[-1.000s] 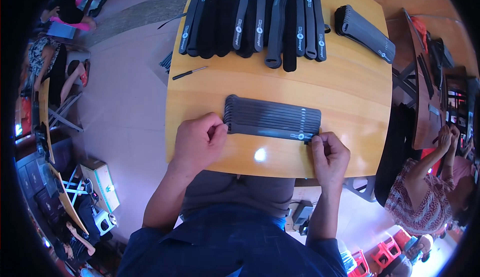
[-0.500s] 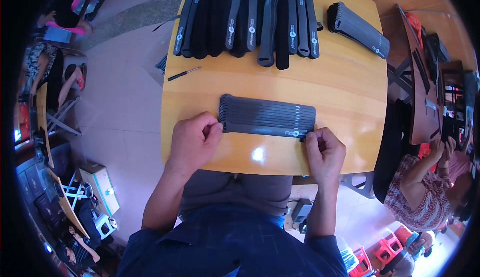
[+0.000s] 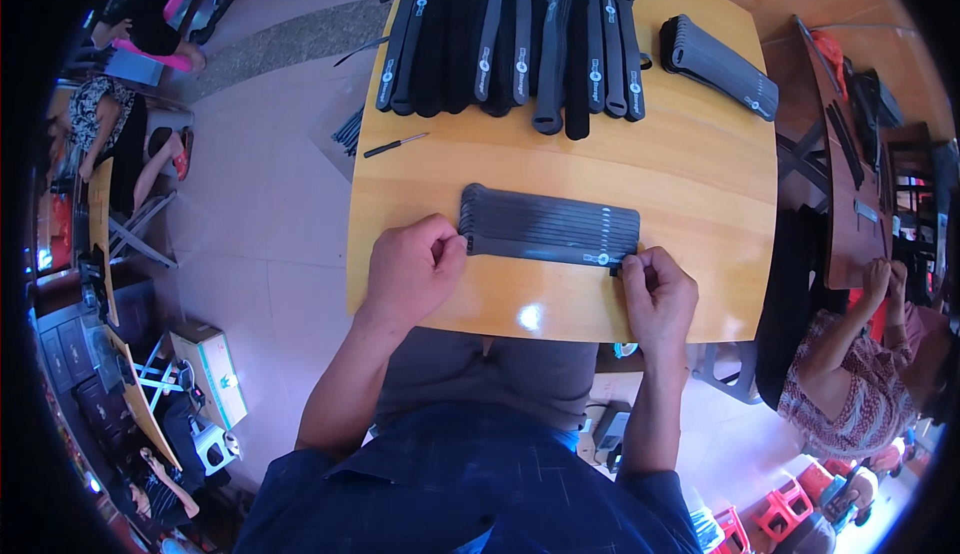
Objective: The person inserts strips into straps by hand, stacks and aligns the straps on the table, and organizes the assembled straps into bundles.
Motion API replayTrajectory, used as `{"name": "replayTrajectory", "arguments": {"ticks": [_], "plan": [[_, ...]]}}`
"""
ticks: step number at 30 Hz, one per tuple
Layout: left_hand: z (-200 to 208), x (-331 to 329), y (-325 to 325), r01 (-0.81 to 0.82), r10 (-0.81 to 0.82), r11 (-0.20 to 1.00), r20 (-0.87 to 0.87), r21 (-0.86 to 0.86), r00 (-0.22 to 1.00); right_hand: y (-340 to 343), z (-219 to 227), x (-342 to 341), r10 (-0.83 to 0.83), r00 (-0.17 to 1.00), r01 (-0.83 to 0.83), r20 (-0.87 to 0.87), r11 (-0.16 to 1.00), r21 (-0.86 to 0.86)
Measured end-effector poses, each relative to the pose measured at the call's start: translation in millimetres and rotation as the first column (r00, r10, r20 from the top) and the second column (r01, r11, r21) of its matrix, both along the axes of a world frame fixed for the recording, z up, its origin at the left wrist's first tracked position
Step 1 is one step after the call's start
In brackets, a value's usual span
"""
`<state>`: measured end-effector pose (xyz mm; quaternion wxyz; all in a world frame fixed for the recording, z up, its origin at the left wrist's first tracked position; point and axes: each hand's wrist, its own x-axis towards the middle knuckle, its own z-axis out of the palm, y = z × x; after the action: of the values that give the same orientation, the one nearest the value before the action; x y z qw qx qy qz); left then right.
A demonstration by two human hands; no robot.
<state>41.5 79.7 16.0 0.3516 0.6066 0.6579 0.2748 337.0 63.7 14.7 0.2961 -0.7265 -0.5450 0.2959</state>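
A fanned stack of dark grey fabric straps [image 3: 550, 224] lies flat on the wooden table in front of me, the straps overlapping in steps. Each has a rounded, slotted end at the left and a pale printed mark near the right. My left hand [image 3: 412, 272] is closed, thumb against curled fingers, at the near left corner of the stack. At the near right corner my right hand [image 3: 660, 299] pinches the end of the nearest strap, where a small dark tab shows. Whether the left fingertips grip a strap end is hidden.
Bundles of grey and black straps [image 3: 520, 49] line the table's far side. Another strap stack [image 3: 718, 69] lies far right. A thin black-handled tool [image 3: 395, 145] rests near the table's left edge. A co-worker [image 3: 850, 384] sits at the right, beside a brown table [image 3: 855, 224].
The view has shifted slightly, so the table sits a little further right in the picture. Both hands keep their places at the stack's corners. The co-worker's hands have risen a little.
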Motion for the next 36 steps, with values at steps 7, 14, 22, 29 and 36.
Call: {"name": "replayTrajectory", "arguments": {"ticks": [7, 14, 22, 29, 36], "plan": [[3.3, 1.8, 1.1, 0.001, -0.002, 1.0, -0.076, -0.004, 0.997, -0.3, -2.8, -1.3, -0.004, 1.0, 0.003, 0.022, 1.0, 0.018], [5.0, 3.2, 1.4, -0.014, 0.013, 1.0, -0.072, -0.019, 0.997, -0.7, -0.8, 0.2, 0.007, 0.998, -0.009, 0.07, 1.0, 0.018], [-9.3, -1.5, -1.5, 0.001, 0.015, 0.991, -0.121, 0.131, 0.993, -1.1, 2.2, -3.4, 0.018, 0.994, -0.021, 0.111, 0.999, 0.026], [-10.8, -1.1, 0.1, -0.001, 0.007, 0.999, -0.171, 0.037, 0.985, -1.6, -9.6, 2.6, 0.025, 0.996, -0.03, 0.091, 0.998, 0.049], [-12.1, 0.5, 2.2, 0.009, 0.014, 0.995, -0.226, 0.1, 0.974, -1.7, -10.7, 3.4, 0.033, 0.987, -0.046, 0.16, 0.996, 0.081]]}}
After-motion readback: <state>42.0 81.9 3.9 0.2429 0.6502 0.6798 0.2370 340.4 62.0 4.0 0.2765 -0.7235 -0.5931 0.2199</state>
